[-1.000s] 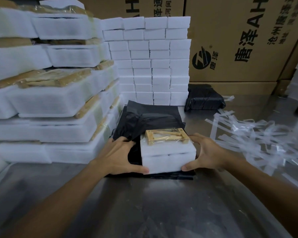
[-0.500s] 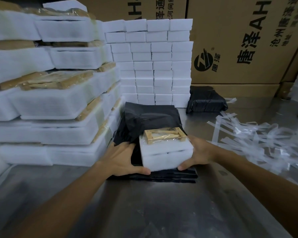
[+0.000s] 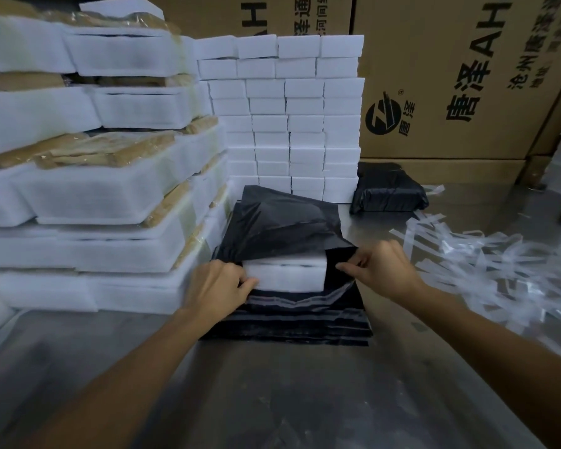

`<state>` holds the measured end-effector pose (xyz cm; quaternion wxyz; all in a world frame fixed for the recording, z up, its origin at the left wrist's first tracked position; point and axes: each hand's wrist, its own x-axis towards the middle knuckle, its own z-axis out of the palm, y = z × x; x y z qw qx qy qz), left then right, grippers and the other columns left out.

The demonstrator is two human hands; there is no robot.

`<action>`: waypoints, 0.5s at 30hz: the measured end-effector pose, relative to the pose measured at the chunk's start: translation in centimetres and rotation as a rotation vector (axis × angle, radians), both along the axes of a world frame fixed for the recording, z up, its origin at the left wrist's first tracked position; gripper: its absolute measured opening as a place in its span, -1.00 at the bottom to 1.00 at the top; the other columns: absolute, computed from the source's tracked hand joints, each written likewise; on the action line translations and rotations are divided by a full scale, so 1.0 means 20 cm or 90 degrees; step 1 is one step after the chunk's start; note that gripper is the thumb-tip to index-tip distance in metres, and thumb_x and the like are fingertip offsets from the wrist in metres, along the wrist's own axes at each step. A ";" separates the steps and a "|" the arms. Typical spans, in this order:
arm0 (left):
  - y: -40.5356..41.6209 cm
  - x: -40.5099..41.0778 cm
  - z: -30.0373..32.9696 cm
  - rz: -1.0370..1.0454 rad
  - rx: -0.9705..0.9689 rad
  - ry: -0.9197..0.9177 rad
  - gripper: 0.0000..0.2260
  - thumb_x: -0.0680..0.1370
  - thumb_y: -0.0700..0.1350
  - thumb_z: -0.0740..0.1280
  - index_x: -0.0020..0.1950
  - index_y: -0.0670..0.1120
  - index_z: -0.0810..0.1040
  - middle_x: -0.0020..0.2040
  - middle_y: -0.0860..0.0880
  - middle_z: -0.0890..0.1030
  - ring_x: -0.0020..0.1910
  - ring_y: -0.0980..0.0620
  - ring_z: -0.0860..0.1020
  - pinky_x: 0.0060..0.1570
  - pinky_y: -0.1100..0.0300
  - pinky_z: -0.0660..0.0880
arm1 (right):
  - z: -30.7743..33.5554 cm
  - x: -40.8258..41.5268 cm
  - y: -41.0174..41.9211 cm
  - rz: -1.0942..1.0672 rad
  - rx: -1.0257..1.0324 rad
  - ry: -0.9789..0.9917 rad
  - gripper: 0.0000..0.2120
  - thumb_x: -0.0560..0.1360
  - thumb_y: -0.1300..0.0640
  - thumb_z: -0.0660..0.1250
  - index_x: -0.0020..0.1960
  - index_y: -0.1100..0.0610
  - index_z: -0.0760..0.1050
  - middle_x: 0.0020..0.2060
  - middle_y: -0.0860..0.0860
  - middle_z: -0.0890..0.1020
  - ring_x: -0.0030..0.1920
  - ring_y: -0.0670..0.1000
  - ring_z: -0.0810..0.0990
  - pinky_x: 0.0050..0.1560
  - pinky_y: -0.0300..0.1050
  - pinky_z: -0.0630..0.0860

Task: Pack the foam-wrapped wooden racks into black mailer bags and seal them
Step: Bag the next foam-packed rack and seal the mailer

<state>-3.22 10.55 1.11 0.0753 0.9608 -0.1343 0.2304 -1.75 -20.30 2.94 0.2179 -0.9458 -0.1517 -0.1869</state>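
fingers: left hand [image 3: 219, 291] pinches the foam block [image 3: 284, 276]'s left end; right hand [image 3: 381, 268] pinches the bag [image 3: 282, 222] mouth.
block: partly under the bag, atop the bag pile [image 3: 292, 325].
done: one sealed parcel [image 3: 389, 192] at 1 o'clock.
left: push in, seal; racks [image 3: 88, 189] waiting at 10 o'clock.

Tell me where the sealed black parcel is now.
In the head view the sealed black parcel lies right of centre, between the white foam blocks and the cardboard box.

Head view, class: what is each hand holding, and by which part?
The right hand pinches the black mailer bag at its open edge. The left hand grips the foam-wrapped rack at its left end.
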 end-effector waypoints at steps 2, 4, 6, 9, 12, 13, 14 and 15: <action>0.00 0.00 -0.02 0.032 -0.051 0.019 -0.66 0.52 0.14 0.38 -0.36 -0.03 0.62 -0.43 0.03 0.59 -0.36 0.01 0.56 -0.36 0.16 0.42 | -0.03 -0.02 0.01 -0.004 0.011 -0.023 -0.78 0.45 -0.04 0.53 -0.13 0.12 0.71 -0.28 -0.01 0.71 -0.34 -0.15 0.58 -0.27 -0.28 0.51; 0.01 -0.01 -0.04 0.014 -0.097 0.002 -0.70 0.49 0.11 0.44 -0.36 -0.02 0.55 -0.43 0.06 0.55 -0.38 0.03 0.52 -0.38 0.14 0.43 | -0.04 -0.04 0.02 -0.006 0.025 -0.036 -0.80 0.44 -0.04 0.53 -0.09 0.06 0.62 -0.25 -0.05 0.66 -0.26 -0.08 0.61 -0.27 -0.26 0.46; 0.02 -0.03 -0.04 0.016 -0.153 -0.053 -0.65 0.44 0.05 0.48 -0.30 -0.01 0.33 -0.43 0.08 0.40 -0.43 0.04 0.41 -0.44 0.12 0.37 | -0.05 -0.06 0.04 -0.027 0.102 -0.041 -0.61 0.38 -0.08 0.57 -0.02 0.00 0.39 -0.13 -0.09 0.52 -0.17 -0.10 0.54 -0.26 -0.21 0.44; 0.01 -0.02 -0.02 0.066 -0.333 -0.012 -0.54 0.39 0.12 0.52 -0.07 0.10 0.21 -0.24 0.13 0.46 -0.28 0.05 0.48 -0.32 0.07 0.44 | -0.03 -0.07 0.11 -0.019 0.239 0.016 -0.21 0.25 -0.17 0.62 0.27 -0.09 0.19 0.18 -0.08 0.32 0.04 -0.08 0.47 -0.01 -0.16 0.50; -0.01 0.04 -0.02 0.059 -0.331 0.205 -0.52 0.46 0.14 0.46 0.23 -0.02 0.37 0.09 0.04 0.57 0.04 -0.02 0.54 0.03 0.01 0.52 | 0.00 -0.07 0.24 -0.009 0.073 0.003 0.07 0.20 -0.29 0.59 0.49 -0.12 0.03 0.40 -0.07 0.18 0.33 0.05 0.34 0.30 0.08 0.40; -0.02 0.05 -0.02 0.054 -0.282 0.254 -0.59 0.51 0.11 0.42 0.22 -0.10 0.44 0.12 -0.04 0.58 0.08 -0.06 0.54 0.08 -0.01 0.52 | 0.01 -0.07 0.29 -0.017 0.003 -0.016 0.13 0.20 -0.33 0.56 0.54 -0.09 -0.01 0.46 -0.04 0.15 0.42 0.07 0.26 0.37 0.14 0.30; -0.02 0.06 -0.02 0.064 -0.246 0.266 -0.67 0.55 0.08 0.38 0.13 -0.15 0.49 0.07 -0.09 0.58 0.06 -0.08 0.54 0.06 0.00 0.52 | 0.01 -0.06 0.35 -0.027 -0.059 -0.034 0.17 0.21 -0.37 0.53 0.57 -0.05 -0.05 0.51 0.00 0.12 0.49 0.09 0.17 0.43 0.17 0.20; -0.03 0.05 -0.02 0.075 -0.227 0.263 -0.74 0.58 0.05 0.35 -0.01 -0.15 0.49 -0.04 -0.11 0.56 -0.02 -0.07 0.53 -0.03 0.02 0.51 | 0.01 -0.04 0.41 -0.037 -0.120 -0.051 0.19 0.23 -0.40 0.50 0.59 -0.01 -0.07 0.55 0.05 0.09 0.53 0.09 0.10 0.47 0.19 0.13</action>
